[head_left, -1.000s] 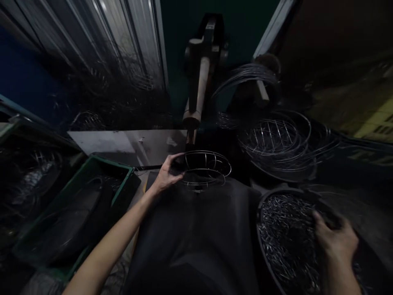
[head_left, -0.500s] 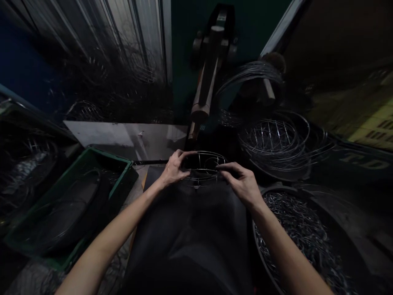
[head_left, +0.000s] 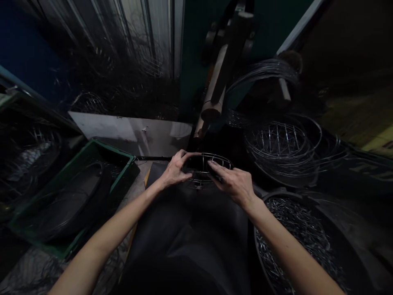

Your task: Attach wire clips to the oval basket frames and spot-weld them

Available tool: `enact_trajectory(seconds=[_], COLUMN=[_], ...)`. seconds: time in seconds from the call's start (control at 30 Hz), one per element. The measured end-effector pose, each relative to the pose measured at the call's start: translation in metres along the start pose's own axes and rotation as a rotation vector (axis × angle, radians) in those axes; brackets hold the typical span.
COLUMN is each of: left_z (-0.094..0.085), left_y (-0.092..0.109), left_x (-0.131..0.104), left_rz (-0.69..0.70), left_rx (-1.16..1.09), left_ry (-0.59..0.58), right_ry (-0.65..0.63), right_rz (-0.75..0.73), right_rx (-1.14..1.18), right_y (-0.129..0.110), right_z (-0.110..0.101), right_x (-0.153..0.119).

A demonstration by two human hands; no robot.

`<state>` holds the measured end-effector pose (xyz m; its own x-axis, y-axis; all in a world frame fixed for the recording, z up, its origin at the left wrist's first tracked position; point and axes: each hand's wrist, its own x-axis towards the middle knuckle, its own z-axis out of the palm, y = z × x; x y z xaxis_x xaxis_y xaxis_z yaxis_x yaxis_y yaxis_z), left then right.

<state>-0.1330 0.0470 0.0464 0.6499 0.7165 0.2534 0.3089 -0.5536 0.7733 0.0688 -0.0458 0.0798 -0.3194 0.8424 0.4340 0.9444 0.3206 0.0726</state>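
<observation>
across from the round black tub (head_left: 340, 241) and in over the frame comes the right hand (head_left: 236, 183)! it's now at the right side of the round silver wire frame (head_left: 203, 162), further in than half a second ago. the left hand (head_left: 176, 170) stays put on the frame's left side, fingers along the upper ring, thumb by the lower one, a clear grasp. right fingers bend over the near right part; whether they pinch anything, can't tell, too dark. the frame is up above a smooth black cloth (head_left: 190, 233), with a grey cylindrical metal machine part (head_left: 211, 110) just beyond it. down right of the frame, that tub holds thin shiny metal pieces (head_left: 296, 223); further up right, a heap of round silver wire grids (head_left: 278, 141). left of the frame, a green rectangular crate (head_left: 114, 149); beyond and left of the frame, a pale flat panel (head_left: 129, 132).
</observation>
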Motion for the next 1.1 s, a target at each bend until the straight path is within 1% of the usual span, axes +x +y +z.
enact_trajectory(seconds=[0.13, 0.23, 0.3, 0.47, 0.57, 0.67, 0.73, 0.83, 0.93, 1.1], left_z=[0.002, 0.002, 0.001, -0.001, 0.001, 0.004, 0.007, 0.011, 0.013, 0.013], left_y=[-0.005, -0.008, -0.008, -0.007, -0.008, -0.013, -0.018, -0.025, -0.028, -0.032], left_x=[-0.005, -0.008, -0.009, -0.013, -0.015, -0.017, -0.018, -0.018, -0.018, -0.011], left_rz=[-0.019, -0.038, -0.036, 0.010, 0.029, 0.040, 0.044, 0.045, 0.051, 0.077], left_rx=[-0.014, -0.028, -0.046, -0.086, -0.098, -0.106, -0.107, -0.114, -0.132, -0.131], left_ry=[-0.002, 0.002, 0.015, 0.085, 0.125, 0.134, 0.137, 0.143, 0.151, 0.154], right_ry=[-0.090, -0.144, -0.120, 0.023, 0.080, 0.121, 0.137, 0.124, 0.123, 0.156], right_rz=[-0.024, -0.078, -0.119, -0.217, -0.238, -0.254, -0.255, -0.251, -0.260, -0.286], right_rx=[0.030, 0.063, 0.073, 0.087, 0.112, 0.136, 0.144, 0.150, 0.174, 0.179], right_y=[0.002, 0.004, 0.004, 0.006, 0.006, 0.007, 0.008, 0.010, 0.012, 0.018], right_z=[0.002, 0.002, 0.002, 0.003, 0.006, 0.012, 0.017, 0.023, 0.025, 0.026], right_x=[0.000, -0.002, -0.003, 0.000, 0.004, 0.005, 0.003, 0.000, -0.001, 0.002])
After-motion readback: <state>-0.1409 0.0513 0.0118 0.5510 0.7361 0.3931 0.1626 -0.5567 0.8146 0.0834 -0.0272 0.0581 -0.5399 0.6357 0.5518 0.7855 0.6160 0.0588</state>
